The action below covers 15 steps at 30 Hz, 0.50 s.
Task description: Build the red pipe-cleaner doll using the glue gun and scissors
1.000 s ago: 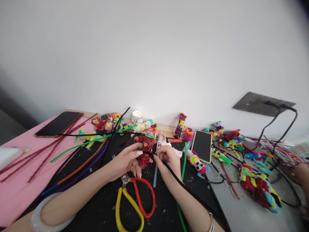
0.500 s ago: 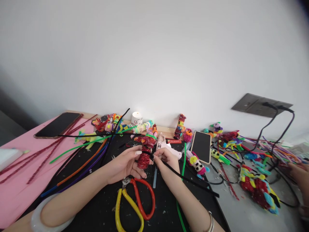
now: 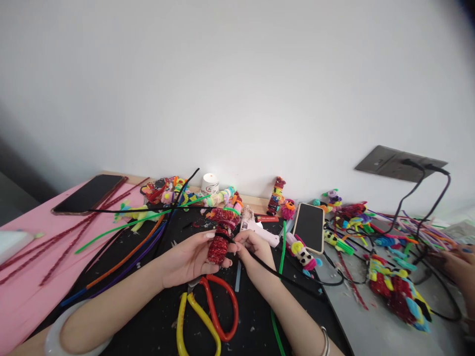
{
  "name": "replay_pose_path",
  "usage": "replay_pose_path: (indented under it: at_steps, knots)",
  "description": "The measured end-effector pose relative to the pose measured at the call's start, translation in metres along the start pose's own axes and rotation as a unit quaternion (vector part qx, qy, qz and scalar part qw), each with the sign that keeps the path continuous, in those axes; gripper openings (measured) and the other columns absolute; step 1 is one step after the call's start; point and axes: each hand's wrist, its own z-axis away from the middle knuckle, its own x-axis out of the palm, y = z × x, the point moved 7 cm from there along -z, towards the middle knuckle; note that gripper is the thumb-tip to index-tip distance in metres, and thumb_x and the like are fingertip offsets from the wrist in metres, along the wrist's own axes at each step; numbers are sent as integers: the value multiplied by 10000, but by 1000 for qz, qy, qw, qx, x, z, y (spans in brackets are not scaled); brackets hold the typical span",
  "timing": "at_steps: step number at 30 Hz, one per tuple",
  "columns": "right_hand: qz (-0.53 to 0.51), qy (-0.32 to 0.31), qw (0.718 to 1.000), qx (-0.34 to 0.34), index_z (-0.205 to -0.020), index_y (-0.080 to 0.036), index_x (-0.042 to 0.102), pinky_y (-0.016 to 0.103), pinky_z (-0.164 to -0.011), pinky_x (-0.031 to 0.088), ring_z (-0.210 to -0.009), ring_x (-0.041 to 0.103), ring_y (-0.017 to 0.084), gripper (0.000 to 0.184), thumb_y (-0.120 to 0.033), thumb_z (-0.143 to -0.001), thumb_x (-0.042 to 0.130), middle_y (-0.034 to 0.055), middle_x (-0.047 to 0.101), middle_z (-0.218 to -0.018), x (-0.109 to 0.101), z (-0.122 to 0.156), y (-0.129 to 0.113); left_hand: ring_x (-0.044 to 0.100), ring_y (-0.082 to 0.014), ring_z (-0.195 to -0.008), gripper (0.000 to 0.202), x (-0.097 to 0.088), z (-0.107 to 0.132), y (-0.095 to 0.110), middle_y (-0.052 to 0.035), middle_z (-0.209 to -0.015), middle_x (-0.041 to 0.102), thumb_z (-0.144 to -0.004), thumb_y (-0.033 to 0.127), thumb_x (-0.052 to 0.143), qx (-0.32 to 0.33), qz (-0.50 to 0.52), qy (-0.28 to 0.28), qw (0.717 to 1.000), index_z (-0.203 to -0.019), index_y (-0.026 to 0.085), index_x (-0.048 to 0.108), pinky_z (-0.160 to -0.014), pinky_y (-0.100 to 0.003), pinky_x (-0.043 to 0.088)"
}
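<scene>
Wrapped around a red glittery pipe-cleaner figure point(image 3: 218, 247), my left hand point(image 3: 187, 259) holds it upright above the black mat. My right hand point(image 3: 256, 252) pinches a black pipe cleaner point(image 3: 276, 273) close to the figure's middle. One end of that pipe cleaner lies across the figure's waist, and the rest trails to the lower right over my forearm. Below my hands lie scissors point(image 3: 210, 316) with one yellow and one red handle, their blades partly hidden by my left hand. Just behind my right hand is a pale glue gun point(image 3: 258, 230).
Loose pipe cleaners and a dark phone point(image 3: 89, 194) lie at left on pink board point(image 3: 22, 291). A paper cup point(image 3: 210, 184), another phone point(image 3: 309, 227) and several finished figures point(image 3: 276, 195) stand or lie along the back. Cords hang from a wall socket point(image 3: 401, 163). Another person's hand point(image 3: 458, 269) is at far right.
The red figure has tilted slightly in my left hand, its top shifting left. My right hand stays pinched on the black pipe cleaner, whose free end has swung a little.
</scene>
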Motion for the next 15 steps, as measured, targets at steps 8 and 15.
replay_pose_path:
  at_steps: [8,15]
  knots:
    - [-72,17,996,41,-771,-188,586,177,-420,361,-486,488,76,101,-252,-747,661,-31,580,-623,-6,-4,7,723,-178,-686,254,1,0,0,-129,-1061,720,-831,314,637,9,-18,25,999,-982,122,707,-565,-205,586]
    - [-222,140,963,61,-756,-186,523,172,-324,278,-358,408,63,278,-432,-790,648,-30,573,-533,-31,-8,20,727,-186,-712,210,-9,1,18,-124,-1028,729,-870,250,580,75,-22,85,993,-962,106,703,-589,-213,599]
